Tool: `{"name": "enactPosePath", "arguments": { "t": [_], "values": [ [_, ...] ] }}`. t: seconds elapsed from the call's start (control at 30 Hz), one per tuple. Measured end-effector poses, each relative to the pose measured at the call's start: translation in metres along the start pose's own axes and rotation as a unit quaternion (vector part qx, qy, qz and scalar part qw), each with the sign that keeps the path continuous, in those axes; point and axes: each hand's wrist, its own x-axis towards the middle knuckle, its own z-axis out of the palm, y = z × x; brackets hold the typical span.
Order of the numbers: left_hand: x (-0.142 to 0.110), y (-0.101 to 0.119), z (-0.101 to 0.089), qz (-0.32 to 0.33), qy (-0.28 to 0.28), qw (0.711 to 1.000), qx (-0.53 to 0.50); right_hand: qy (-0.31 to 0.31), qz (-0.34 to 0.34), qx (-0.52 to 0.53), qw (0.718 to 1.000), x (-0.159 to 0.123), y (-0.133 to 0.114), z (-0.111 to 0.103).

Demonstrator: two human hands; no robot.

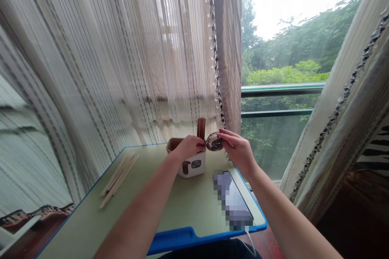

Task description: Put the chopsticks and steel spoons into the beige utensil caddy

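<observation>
Above the right end of a white utensil holder (199, 166), both hands meet at a shiny metal spoon (214, 141). Its rounded bowl shows, while the handle is hidden. My right hand (238, 149) has its fingers closed on the bowl's right side. On the opposite side, the fingertips of my left hand (192, 145) pinch at the spoon's edge, and its wrist covers part of the holder. Brown chopsticks (201, 128) stand upright in the brown-lined holder, just behind my left fingers.
Several pale wooden sticks (118, 178) lie in a loose bundle on the left of the blue-edged table (179, 206). A phone (235, 198) with a white cable (251, 243) lies at the right, below my right forearm. Sheer curtains (121, 56) hang behind, beside a window.
</observation>
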Motion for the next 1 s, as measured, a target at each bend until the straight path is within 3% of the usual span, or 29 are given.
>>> {"name": "enactPosePath", "arguments": {
  "t": [0.1, 0.23, 0.43, 0.87, 1.0],
  "values": [
    [0.001, -0.005, 0.003, 0.042, -0.059, 0.992, 0.103, -0.001, 0.023, 0.003, 1.000, -0.006, 0.006, 0.005],
    [0.001, -0.004, 0.004, 0.049, -0.074, 0.974, 0.209, -0.014, 0.001, -0.027, 1.000, -0.012, 0.007, 0.008],
    [0.000, 0.003, 0.004, 0.064, -0.090, 0.952, 0.286, -0.025, -0.011, -0.057, 0.998, -0.018, 0.008, 0.011],
    [-0.004, 0.008, 0.008, 0.025, -0.102, 0.943, 0.316, 0.008, 0.003, -0.045, 0.999, -0.020, 0.012, 0.021],
    [-0.014, 0.009, 0.000, 0.009, -0.067, 0.963, 0.259, 0.013, 0.015, -0.037, 0.999, -0.022, 0.011, 0.020]
  ]
}}
